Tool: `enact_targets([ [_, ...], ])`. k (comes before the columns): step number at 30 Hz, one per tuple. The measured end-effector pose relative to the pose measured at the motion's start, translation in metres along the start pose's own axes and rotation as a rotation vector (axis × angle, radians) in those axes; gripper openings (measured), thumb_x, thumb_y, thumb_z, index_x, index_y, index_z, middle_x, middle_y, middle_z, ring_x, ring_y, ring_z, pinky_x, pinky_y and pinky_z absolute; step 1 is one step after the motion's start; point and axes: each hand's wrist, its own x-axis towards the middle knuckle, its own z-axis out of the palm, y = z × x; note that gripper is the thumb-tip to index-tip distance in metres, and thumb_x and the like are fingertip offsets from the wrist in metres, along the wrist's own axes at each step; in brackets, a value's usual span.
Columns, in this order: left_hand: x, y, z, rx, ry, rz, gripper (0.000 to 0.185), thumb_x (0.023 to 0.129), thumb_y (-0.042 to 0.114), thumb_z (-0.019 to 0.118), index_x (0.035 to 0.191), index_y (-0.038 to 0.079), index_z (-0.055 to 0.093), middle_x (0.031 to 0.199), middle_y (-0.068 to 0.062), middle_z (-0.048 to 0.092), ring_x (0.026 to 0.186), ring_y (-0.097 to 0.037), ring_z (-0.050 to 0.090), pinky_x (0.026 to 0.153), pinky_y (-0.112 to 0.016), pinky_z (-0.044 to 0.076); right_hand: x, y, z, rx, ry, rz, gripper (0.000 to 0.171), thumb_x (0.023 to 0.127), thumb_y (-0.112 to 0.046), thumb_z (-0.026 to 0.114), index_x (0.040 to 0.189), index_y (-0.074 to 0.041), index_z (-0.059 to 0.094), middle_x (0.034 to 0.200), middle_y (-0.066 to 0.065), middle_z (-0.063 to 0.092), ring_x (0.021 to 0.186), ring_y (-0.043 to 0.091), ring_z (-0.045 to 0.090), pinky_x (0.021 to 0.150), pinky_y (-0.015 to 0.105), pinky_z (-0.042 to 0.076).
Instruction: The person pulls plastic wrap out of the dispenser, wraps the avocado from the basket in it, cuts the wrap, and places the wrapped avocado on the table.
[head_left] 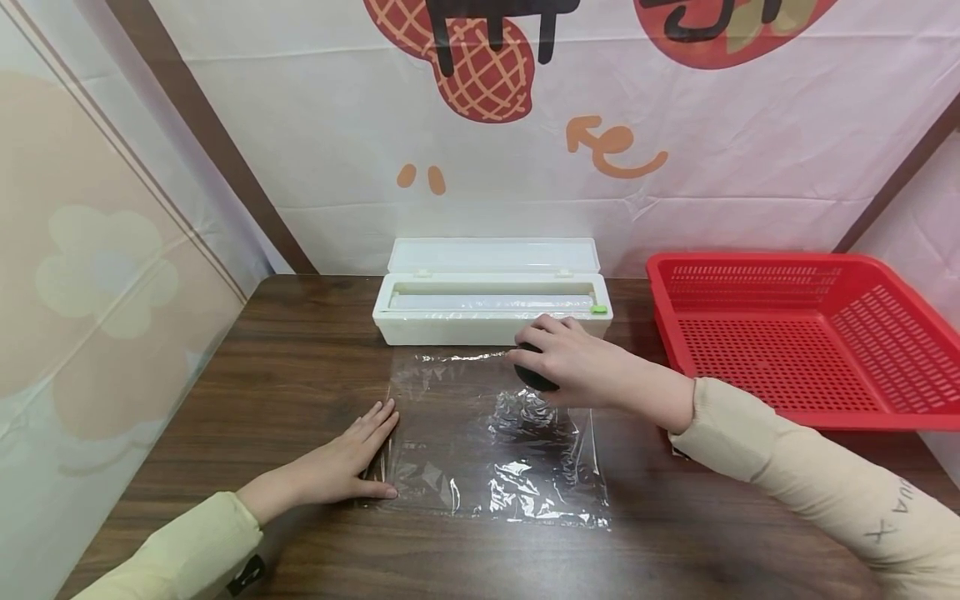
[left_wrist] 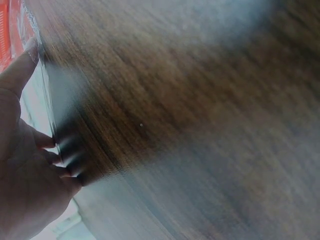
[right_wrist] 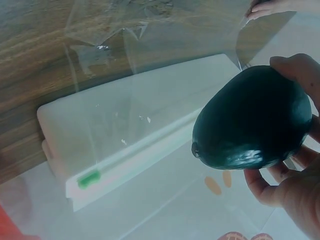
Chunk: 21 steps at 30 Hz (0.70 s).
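A clear sheet of plastic wrap [head_left: 442, 450] lies spread on the dark wooden table, wrinkled and shiny on its right half. Its far edge reaches the front of a white wrap dispenser [head_left: 442, 330] whose lid stands up. My left hand [head_left: 337, 462] rests on the sheet's left edge, fingers extended and thumb apart. Above the sheet's right part, my right hand [head_left: 581, 360] grips a glossy, dark green avocado [right_wrist: 250, 120]. The right wrist view shows thumb and fingers round it, with the small stem end sticking out. In the head view the hand covers most of it.
To the right stands a red plastic basket [head_left: 667, 333] with perforated walls. A small green slide cutter [head_left: 599, 309] sits at the dispenser's right end. Behind the table hangs a printed curtain [head_left: 510, 158].
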Motion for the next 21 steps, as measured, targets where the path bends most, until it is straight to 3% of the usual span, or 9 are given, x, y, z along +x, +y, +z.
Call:
enact_targets([
  [8, 0.0, 0.0, 0.0, -0.005, -0.002, -0.004, 0.098, 0.077, 0.054, 0.062, 0.139, -0.009, 0.022, 0.148, -0.025, 0.011, 0.135, -0.04, 0.009, 0.107, -0.051, 0.016, 0.006, -0.006, 0.003, -0.003, -0.025, -0.011, 0.057, 0.066, -0.02, 0.076, 0.119, -0.011, 0.056, 0.109, 0.008, 0.053, 0.102, 0.028, 0.046, 0.075, 0.042, 0.045],
  [21, 0.0, 0.001, -0.001, -0.005, -0.007, -0.006, 0.098, 0.077, 0.055, 0.061, 0.139, -0.009, 0.022, 0.148, -0.025, 0.01, 0.135, -0.04, 0.009, 0.107, -0.051, 0.017, 0.02, -0.018, 0.01, 0.001, -0.042, -0.025, 0.056, 0.068, -0.025, 0.075, 0.119, -0.012, 0.057, 0.113, 0.007, 0.053, 0.102, 0.024, 0.045, 0.072, 0.037, 0.045],
])
